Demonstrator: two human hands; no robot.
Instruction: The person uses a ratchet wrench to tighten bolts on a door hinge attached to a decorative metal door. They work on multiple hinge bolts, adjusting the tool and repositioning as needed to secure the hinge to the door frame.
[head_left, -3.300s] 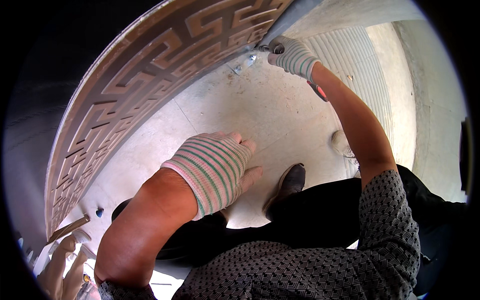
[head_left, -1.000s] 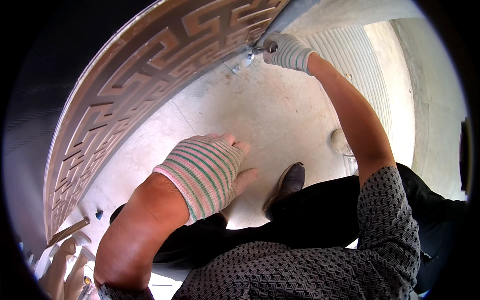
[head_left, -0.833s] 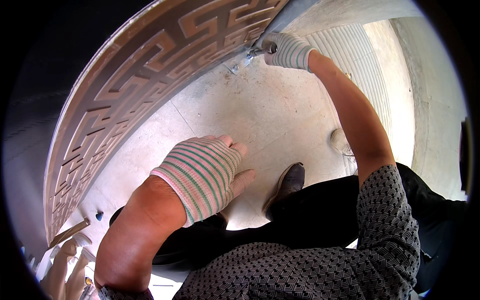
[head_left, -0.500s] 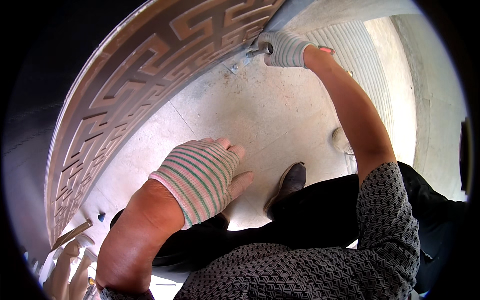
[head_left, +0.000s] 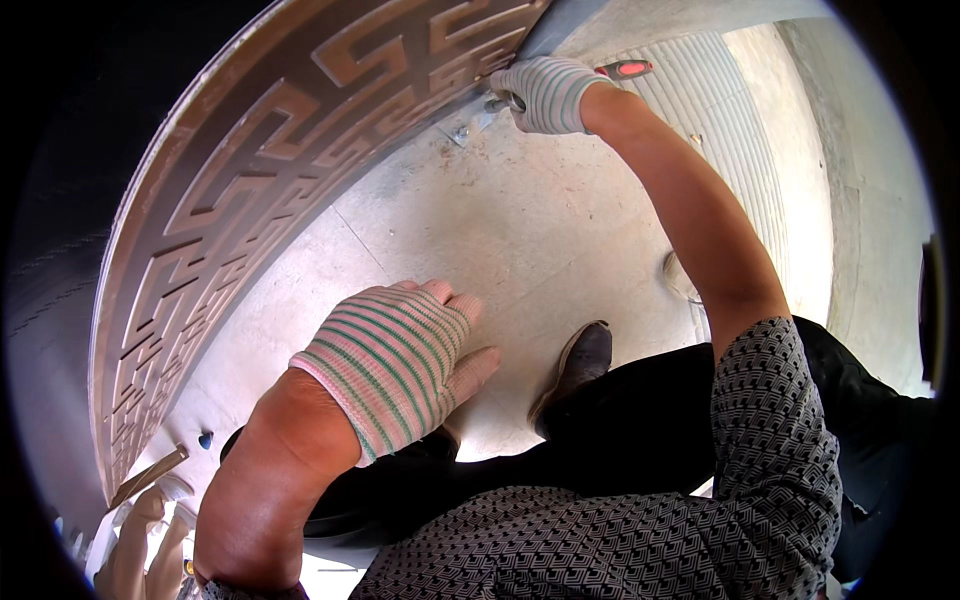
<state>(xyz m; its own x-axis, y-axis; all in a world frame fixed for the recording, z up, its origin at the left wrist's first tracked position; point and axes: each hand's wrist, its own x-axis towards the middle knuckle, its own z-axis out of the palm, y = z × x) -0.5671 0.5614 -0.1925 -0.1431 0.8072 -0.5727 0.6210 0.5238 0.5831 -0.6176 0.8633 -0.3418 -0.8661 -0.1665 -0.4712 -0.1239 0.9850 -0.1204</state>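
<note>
A tall brown panel [head_left: 225, 195] with a raised key pattern stands on edge along my left side. At its far lower end, my right hand [head_left: 548, 92] is closed, in a striped knit glove, round a short metal cylinder [head_left: 515, 102] with a dark round end. Much of that piece is hidden by the fingers. Just nearer, a small metal plate [head_left: 459, 134] lies by the panel's foot. My left hand [head_left: 395, 360], gloved alike, is held over the floor with nothing in it. Its thumb is apart from the fingers, whose tips point away from me.
A tool with a red and black handle [head_left: 629, 69] lies on the ridged strip [head_left: 715, 110] beyond my right wrist. My dark shoe [head_left: 583, 362] is on the pale concrete floor [head_left: 480, 230]. A wooden strip [head_left: 150, 473] sticks out at the lower left.
My right hand has shifted slightly left toward the panel with the metal cylinder, baring more of the red and black handle. My left hand has drifted slightly left.
</note>
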